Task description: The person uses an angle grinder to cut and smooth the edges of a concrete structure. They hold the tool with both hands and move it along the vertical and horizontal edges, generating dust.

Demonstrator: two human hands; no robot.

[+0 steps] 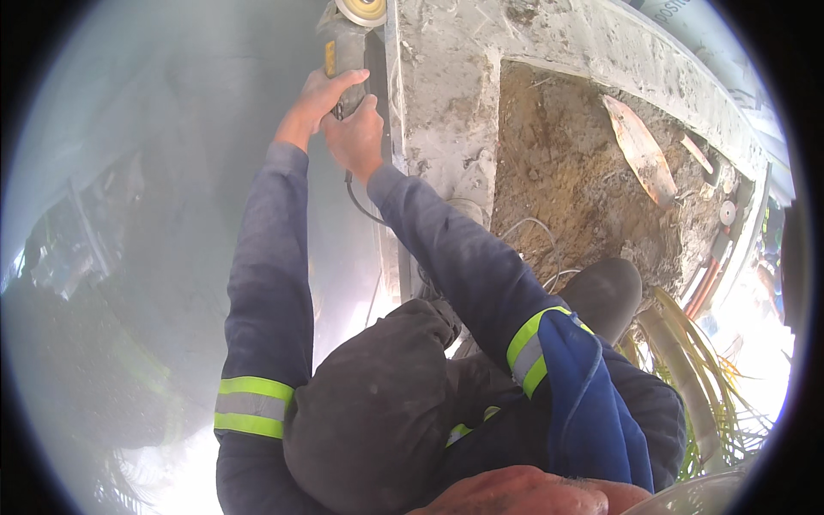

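Note:
An angle grinder [348, 47] with a pale yellow disc [361, 9] lies lengthwise along a narrow gap beside a concrete edge [438, 103], at the top of the head view. My left hand [316, 107] is closed on the grinder's body, thumb stretched across it. Just below and to the right, my right hand [356, 136] grips the rear part of the same tool. Its black cable [365, 211] drops from under my hands toward the concrete. A smooth grey, dusty surface [172, 215] fills the left side.
A concrete border frames a dirt patch [558, 163] holding a flat pale board [639, 150], loose wires [536, 223] and a small round disc [727, 211]. Palm fronds [704, 378] are at the lower right. My bent knee and boot are below my arms.

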